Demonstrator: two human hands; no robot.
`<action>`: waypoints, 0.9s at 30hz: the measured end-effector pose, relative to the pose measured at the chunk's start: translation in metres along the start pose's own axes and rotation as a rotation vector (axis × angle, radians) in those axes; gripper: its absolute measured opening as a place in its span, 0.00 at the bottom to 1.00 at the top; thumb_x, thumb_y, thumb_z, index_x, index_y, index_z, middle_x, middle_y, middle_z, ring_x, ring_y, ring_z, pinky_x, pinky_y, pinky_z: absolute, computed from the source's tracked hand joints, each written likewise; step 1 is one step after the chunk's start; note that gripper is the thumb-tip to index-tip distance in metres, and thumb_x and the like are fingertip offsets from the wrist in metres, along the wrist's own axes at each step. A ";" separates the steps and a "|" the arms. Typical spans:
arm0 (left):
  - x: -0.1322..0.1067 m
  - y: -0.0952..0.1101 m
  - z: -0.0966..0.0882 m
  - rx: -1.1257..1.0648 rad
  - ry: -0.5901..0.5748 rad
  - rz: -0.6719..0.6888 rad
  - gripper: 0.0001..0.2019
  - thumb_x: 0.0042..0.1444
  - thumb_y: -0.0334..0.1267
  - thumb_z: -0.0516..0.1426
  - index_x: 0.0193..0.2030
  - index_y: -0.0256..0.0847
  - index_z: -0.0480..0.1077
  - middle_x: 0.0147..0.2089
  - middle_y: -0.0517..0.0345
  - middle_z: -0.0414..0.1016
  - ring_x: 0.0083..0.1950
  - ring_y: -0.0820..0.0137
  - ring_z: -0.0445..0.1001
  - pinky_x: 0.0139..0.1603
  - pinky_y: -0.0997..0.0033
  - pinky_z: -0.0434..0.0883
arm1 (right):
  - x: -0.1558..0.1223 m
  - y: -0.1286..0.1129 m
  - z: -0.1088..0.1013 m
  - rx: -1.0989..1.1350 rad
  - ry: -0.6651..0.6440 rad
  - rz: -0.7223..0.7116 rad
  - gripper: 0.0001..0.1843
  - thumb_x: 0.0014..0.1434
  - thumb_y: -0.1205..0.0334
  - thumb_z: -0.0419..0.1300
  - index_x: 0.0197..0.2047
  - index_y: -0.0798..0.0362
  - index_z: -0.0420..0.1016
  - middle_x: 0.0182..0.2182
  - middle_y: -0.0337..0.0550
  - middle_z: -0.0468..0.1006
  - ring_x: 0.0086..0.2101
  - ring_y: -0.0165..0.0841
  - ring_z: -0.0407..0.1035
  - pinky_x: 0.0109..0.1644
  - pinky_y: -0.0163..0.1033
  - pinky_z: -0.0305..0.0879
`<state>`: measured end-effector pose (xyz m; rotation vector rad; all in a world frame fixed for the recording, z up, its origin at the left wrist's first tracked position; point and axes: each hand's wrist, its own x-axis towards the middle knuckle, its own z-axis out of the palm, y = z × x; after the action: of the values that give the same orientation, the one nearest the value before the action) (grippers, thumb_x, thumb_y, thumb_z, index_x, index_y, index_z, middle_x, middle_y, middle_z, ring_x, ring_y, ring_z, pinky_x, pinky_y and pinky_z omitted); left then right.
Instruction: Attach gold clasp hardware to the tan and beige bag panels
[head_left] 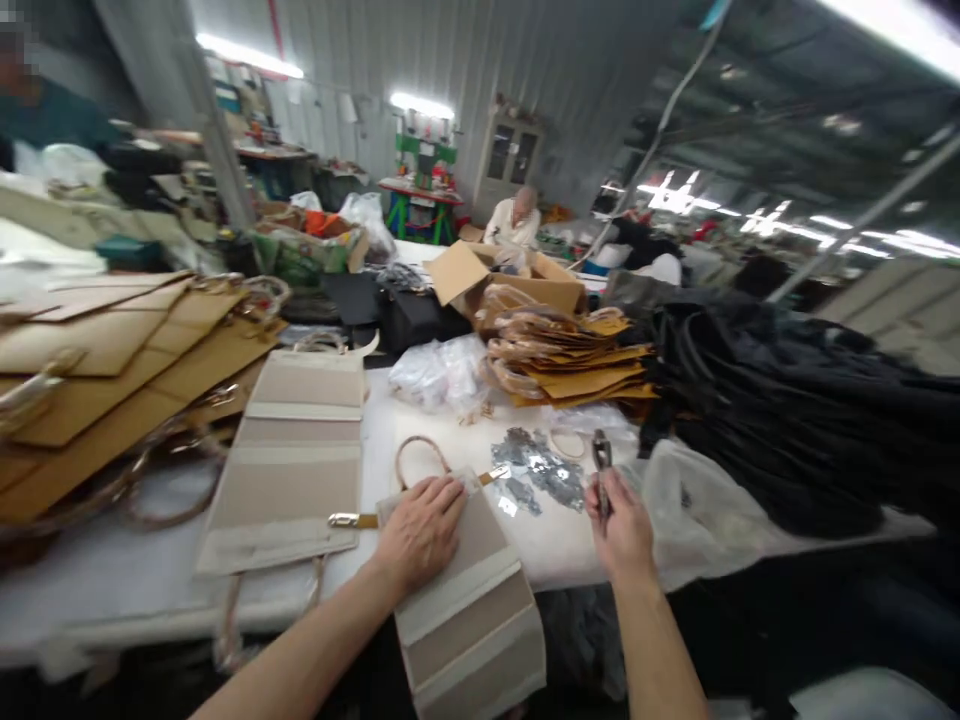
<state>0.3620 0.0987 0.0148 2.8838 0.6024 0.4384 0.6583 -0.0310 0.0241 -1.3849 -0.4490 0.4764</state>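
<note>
My left hand [422, 530] lies flat on a beige bag panel [469, 600], fingers stretched over its upper end. A round handle [421, 450] and strap tabs with metal clasps [497, 472] stick out around that end. The panel's lower part hangs past the table's front edge. My right hand [624, 525] is closed around a pair of dark metal pliers [602, 455], jaws pointing up, held to the right of the panel. Between the hands lies a spread of small silvery metal pieces [540, 470]. A second beige bag panel [292, 450] rests on the left.
Tan bag pieces [135, 370] are piled at the left. Behind stand an open cardboard box [540, 290], a stack of mustard pieces [577, 365] and plastic bags [442, 370]. Black material [780, 410] heaps up at the right. A person [514, 220] sits farther back; another is at the far left.
</note>
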 end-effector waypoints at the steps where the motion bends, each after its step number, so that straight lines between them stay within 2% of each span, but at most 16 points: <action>1: 0.000 -0.001 0.000 -0.008 -0.004 -0.002 0.21 0.67 0.38 0.54 0.65 0.38 0.69 0.67 0.49 0.72 0.69 0.60 0.66 0.72 0.57 0.59 | -0.009 -0.006 0.018 0.129 -0.072 0.044 0.24 0.57 0.42 0.70 0.46 0.51 0.74 0.28 0.31 0.66 0.21 0.23 0.57 0.20 0.29 0.52; 4: -0.001 -0.001 0.000 -0.015 -0.004 -0.012 0.20 0.68 0.39 0.54 0.64 0.38 0.68 0.67 0.48 0.71 0.68 0.59 0.66 0.72 0.57 0.57 | -0.036 -0.019 0.077 0.279 -0.224 0.115 0.21 0.59 0.44 0.71 0.38 0.50 0.69 0.23 0.24 0.54 0.17 0.21 0.46 0.16 0.27 0.43; 6: -0.003 0.000 0.000 -0.019 0.006 -0.017 0.21 0.67 0.39 0.54 0.64 0.37 0.68 0.66 0.48 0.71 0.68 0.59 0.66 0.71 0.56 0.57 | -0.049 -0.017 0.111 0.301 -0.248 0.097 0.25 0.62 0.43 0.67 0.30 0.50 0.61 0.21 0.24 0.51 0.16 0.21 0.43 0.16 0.28 0.42; 8: -0.004 0.001 0.000 -0.025 0.020 -0.018 0.20 0.67 0.39 0.54 0.64 0.37 0.68 0.66 0.48 0.72 0.67 0.59 0.66 0.71 0.57 0.58 | -0.054 -0.010 0.136 0.313 -0.239 0.061 0.30 0.65 0.41 0.63 0.25 0.49 0.53 0.19 0.25 0.49 0.16 0.22 0.43 0.16 0.30 0.42; 10: -0.004 0.001 0.001 -0.029 0.029 -0.012 0.20 0.67 0.39 0.55 0.63 0.36 0.68 0.65 0.48 0.73 0.67 0.60 0.67 0.70 0.57 0.58 | -0.055 -0.002 0.150 0.326 -0.207 0.010 0.32 0.66 0.42 0.62 0.23 0.49 0.50 0.18 0.26 0.48 0.16 0.23 0.44 0.17 0.31 0.44; 14: -0.003 0.000 0.001 -0.041 0.034 -0.017 0.19 0.67 0.39 0.55 0.62 0.36 0.69 0.64 0.48 0.73 0.66 0.60 0.67 0.70 0.58 0.58 | -0.054 0.006 0.157 0.386 -0.131 -0.078 0.28 0.65 0.48 0.63 0.23 0.50 0.51 0.18 0.27 0.50 0.18 0.23 0.46 0.20 0.31 0.46; 20: -0.002 0.000 -0.002 -0.065 0.019 -0.028 0.18 0.67 0.39 0.55 0.61 0.38 0.69 0.63 0.48 0.73 0.66 0.60 0.67 0.68 0.58 0.60 | -0.061 0.007 0.155 0.382 -0.079 -0.190 0.26 0.70 0.50 0.54 0.25 0.49 0.48 0.16 0.25 0.45 0.15 0.24 0.37 0.17 0.32 0.39; 27: -0.001 -0.001 0.002 -0.068 0.011 -0.034 0.19 0.66 0.40 0.55 0.62 0.37 0.69 0.64 0.48 0.73 0.66 0.58 0.66 0.68 0.57 0.59 | -0.072 0.016 0.165 0.382 -0.028 -0.272 0.26 0.71 0.53 0.54 0.24 0.49 0.47 0.16 0.26 0.45 0.14 0.23 0.39 0.18 0.32 0.39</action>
<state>0.3610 0.0989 0.0122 2.8045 0.6249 0.4606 0.5051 0.0652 0.0284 -0.9337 -0.5304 0.3371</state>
